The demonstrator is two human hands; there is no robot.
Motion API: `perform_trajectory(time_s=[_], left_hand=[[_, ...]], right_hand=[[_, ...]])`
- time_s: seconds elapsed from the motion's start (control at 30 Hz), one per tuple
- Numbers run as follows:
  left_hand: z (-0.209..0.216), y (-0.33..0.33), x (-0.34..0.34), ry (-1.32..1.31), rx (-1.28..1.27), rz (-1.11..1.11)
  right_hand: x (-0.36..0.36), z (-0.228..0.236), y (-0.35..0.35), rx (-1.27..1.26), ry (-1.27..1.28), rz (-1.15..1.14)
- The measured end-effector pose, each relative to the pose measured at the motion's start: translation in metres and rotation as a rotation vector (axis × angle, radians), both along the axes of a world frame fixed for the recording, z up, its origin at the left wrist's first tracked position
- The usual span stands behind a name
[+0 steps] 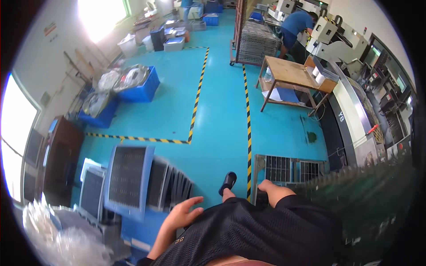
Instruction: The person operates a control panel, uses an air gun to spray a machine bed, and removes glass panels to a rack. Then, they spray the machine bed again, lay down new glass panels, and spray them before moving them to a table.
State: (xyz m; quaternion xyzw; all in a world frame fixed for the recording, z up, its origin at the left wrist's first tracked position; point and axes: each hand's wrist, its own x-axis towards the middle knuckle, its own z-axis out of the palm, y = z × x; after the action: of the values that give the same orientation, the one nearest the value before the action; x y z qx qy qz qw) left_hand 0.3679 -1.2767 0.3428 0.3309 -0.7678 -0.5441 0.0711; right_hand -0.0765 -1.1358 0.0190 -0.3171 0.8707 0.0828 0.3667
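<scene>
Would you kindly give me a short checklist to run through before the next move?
1. Left hand free: ok; its fingers are apart, with nothing visible in them.
2. Gloves: not ok; the left hand is bare.
3. Closed footwear: not ok; the visible foot wears a black slipper.
4. Blue-bordered dark panel well supported: cannot tell; its underside is hidden.
5. Co-worker at a distance: ok; bending beyond the wooden-topped table.

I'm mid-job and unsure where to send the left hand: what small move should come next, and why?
Probably ease the left hand toward the blue-edged dark panel: its grip looks open and empty, and the panel lies ahead and to its left.
</scene>
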Motion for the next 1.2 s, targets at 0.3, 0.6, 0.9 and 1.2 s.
perform_trajectory(time_s=[0.3, 0.6, 0.9, 1.2], left_hand=[[-0.033, -0.240, -0.266, -0.102, 0.143, -0.147], [-0.126, -0.513, -0.523, -0.617, -0.286, -0.760], [-0.095, -0.677, -0.942, -0.469, -0.500, -0.989], [-0.135, -0.620, -1.210, -0.505, -0.560, -1.120]], right_hand=[[-0.220, 0.006, -0.220, -0.239, -0.449, 0.027], [-0.477, -0.004, -0.304, -0.463, -0.043, -0.461], [-0.455, -0.104, -0.174, -0.114, -0.916, -1.606], [-0.615, 0.039, -0.233, -1.329, -1.491, -1.706]])
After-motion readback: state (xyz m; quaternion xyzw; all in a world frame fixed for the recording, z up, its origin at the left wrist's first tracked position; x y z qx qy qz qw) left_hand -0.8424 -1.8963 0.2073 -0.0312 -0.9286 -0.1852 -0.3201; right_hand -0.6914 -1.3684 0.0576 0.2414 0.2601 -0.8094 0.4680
